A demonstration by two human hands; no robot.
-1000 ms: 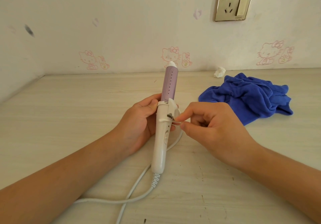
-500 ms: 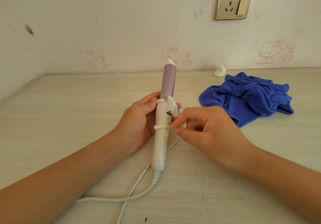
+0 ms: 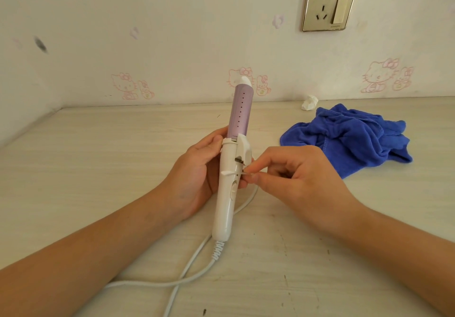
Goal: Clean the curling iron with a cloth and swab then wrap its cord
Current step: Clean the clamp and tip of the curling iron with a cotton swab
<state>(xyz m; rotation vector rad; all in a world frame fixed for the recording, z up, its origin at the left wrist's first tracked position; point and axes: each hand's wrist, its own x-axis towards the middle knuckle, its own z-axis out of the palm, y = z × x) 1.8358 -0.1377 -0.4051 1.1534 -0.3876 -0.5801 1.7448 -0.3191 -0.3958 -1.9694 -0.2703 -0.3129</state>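
My left hand (image 3: 197,169) grips the white handle of the curling iron (image 3: 227,193), holding it nearly upright with its lilac barrel (image 3: 240,112) pointing up and away. My right hand (image 3: 293,176) pinches a thin white swab (image 3: 227,173) between thumb and forefinger. The swab runs across the handle just below the clamp hinge, and its tip sticks out on the left side. The white cord (image 3: 194,260) leaves the handle's bottom and loops over the table toward me.
A crumpled blue cloth (image 3: 349,139) lies on the pale wooden table (image 3: 98,169) to the right. A small white paper wad (image 3: 309,103) sits by the wall behind it. A wall socket (image 3: 330,1) is at the upper right.
My right hand pushed the swab leftward through the gap under the hinge, so its tip now sticks out on the handle's left. The left hand and iron stayed put.
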